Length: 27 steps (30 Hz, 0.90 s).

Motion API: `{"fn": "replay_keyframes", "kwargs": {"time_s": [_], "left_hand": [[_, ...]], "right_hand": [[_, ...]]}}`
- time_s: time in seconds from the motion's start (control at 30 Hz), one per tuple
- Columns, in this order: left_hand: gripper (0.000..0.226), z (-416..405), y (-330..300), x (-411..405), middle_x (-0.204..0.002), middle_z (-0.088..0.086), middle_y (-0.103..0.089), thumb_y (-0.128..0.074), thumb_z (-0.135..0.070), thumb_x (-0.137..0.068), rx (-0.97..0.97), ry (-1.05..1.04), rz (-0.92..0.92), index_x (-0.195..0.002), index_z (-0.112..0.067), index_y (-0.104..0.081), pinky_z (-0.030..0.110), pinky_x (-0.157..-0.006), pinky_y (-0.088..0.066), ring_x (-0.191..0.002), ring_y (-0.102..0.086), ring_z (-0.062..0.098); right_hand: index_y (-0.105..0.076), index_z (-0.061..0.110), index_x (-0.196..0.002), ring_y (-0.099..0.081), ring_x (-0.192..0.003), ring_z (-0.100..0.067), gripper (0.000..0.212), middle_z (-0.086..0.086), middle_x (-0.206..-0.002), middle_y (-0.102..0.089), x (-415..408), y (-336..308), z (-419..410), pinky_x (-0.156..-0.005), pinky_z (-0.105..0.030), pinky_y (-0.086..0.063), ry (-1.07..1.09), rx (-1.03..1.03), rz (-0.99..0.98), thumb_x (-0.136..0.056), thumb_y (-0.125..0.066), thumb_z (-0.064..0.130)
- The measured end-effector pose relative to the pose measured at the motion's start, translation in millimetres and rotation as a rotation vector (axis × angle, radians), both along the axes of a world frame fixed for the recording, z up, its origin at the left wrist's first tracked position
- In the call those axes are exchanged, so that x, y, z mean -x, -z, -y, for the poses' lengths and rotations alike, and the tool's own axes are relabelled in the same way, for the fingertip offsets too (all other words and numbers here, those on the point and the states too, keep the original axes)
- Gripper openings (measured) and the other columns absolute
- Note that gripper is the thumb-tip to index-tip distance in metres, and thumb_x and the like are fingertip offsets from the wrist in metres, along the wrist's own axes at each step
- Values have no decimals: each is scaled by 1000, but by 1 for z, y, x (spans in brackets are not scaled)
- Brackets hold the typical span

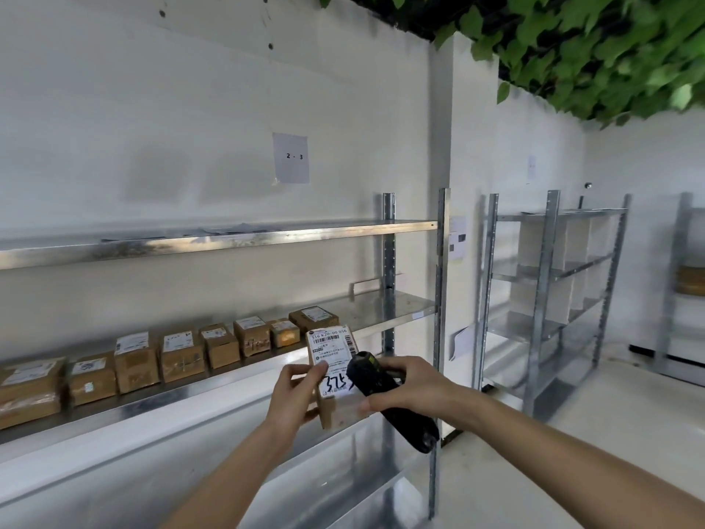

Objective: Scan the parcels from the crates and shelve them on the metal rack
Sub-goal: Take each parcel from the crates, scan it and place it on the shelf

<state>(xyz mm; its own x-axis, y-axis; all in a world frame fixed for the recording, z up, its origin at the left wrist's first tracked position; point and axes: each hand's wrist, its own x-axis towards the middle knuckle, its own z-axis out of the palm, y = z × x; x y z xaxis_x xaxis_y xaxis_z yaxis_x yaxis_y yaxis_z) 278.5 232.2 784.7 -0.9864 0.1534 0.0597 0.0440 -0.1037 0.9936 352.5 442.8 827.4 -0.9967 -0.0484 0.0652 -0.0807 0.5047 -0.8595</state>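
Holding a small cardboard parcel (335, 376) up in front of the metal rack (389, 318), the left hand (295, 395) grips it by its left edge, thumb curled onto the white shipping label (332, 349) — a label bearing barcodes and black handwritten marks. The right hand (404, 383) is wrapped around a black handheld scanner (385, 399), whose head lies against the parcel's right side; the thumb of that hand touches the parcel's lower right corner.

The rack's middle shelf (381, 311) carries a row of brown cardboard parcels (179, 355), each with a white label on top, standing side by side from the left edge of view to just behind the held parcel. The right end of that shelf is bare metal. The top shelf (213, 242) holds a few flat papers. A sheet marked "2 - 3" (290, 157) is stuck to the wall above. Further racks (549, 284) stand to the right — one holds tall white boxes.
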Motion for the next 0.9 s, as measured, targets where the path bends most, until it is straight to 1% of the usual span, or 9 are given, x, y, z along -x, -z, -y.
{"fn": "replay_keyframes", "kwargs": {"time_s": [0.1, 0.2, 0.27, 0.37, 0.43, 0.53, 0.73, 0.8, 0.9], "left_hand": [[35, -27, 6, 5, -114, 0, -73, -72, -26, -90, -3, 108, -9, -122, -23, -59, 32, -85, -52, -108, -67, 21], [39, -47, 8, 17, -118, -4, -73, -69, -12, -90, 31, 235, -24, -124, -29, -64, 34, -95, -50, -112, -66, 17], [41, -61, 9, 31, -120, -6, -73, -68, -9, -90, 68, 299, -40, -125, -31, -63, 36, -101, -49, -113, -66, 16], [41, -82, 14, 58, -119, -7, -73, -71, -14, -90, 107, 293, -81, -127, -30, -63, 37, -101, -51, -111, -69, 16], [39, -98, 21, 83, -118, -7, -73, -73, -20, -89, 110, 268, -115, -126, -29, -64, 36, -98, -54, -108, -70, 16], [37, -123, 27, 127, -116, -6, -74, -76, -24, -87, 99, 219, -127, -123, -26, -66, 31, -88, -57, -103, -72, 15], [24, -170, 32, 244, -100, -8, -78, -77, -16, -86, 41, 145, -89, -107, -27, -70, 20, -68, -58, -88, -75, 8], [28, -180, 32, 281, -101, -5, -78, -78, -14, -85, 55, 137, -82, -110, -23, -71, 21, -68, -58, -91, -74, 11], [33, -192, 34, 332, -107, 0, -77, -78, -16, -85, 76, 124, -74, -116, -22, -70, 26, -76, -60, -98, -73, 19]], "right_hand": [[-74, 37, -119, -74, -102, -9, 59, 10, -114, -76, 9, 7, -31, -92, -26, -59, 22, 6, 3, -65, -98, 37], [-75, 36, -118, -74, -102, -9, 59, 12, -113, -77, 23, 14, -58, -97, -32, -59, 46, 24, 5, -64, -98, 37], [-76, 36, -117, -74, -102, -8, 58, 13, -112, -77, 36, 18, -75, -99, -31, -58, 44, 29, 16, -64, -98, 35], [-76, 36, -116, -74, -101, -7, 54, 14, -111, -77, 64, 25, -99, -94, -26, -59, 51, 40, 26, -67, -98, 30], [-76, 36, -115, -75, -100, -8, 54, 13, -111, -77, 90, 31, -117, -92, -25, -59, 56, 50, 28, -66, -98, 31], [-77, 34, -114, -75, -102, -12, 56, 11, -112, -78, 137, 39, -138, -95, -29, -59, 69, 46, 30, -63, -99, 31], [-76, 31, -117, -76, -99, -19, 56, 6, -110, -79, 261, 38, -181, -90, -32, -61, 77, 30, 42, -66, -98, 25], [-76, 32, -116, -76, -99, -18, 55, 5, -110, -79, 298, 35, -190, -87, -29, -61, 66, 16, 42, -66, -97, 24], [-75, 32, -117, -76, -95, -18, 54, 5, -110, -78, 354, 37, -204, -83, -26, -61, 44, -2, 51, -68, -95, 23]]}}
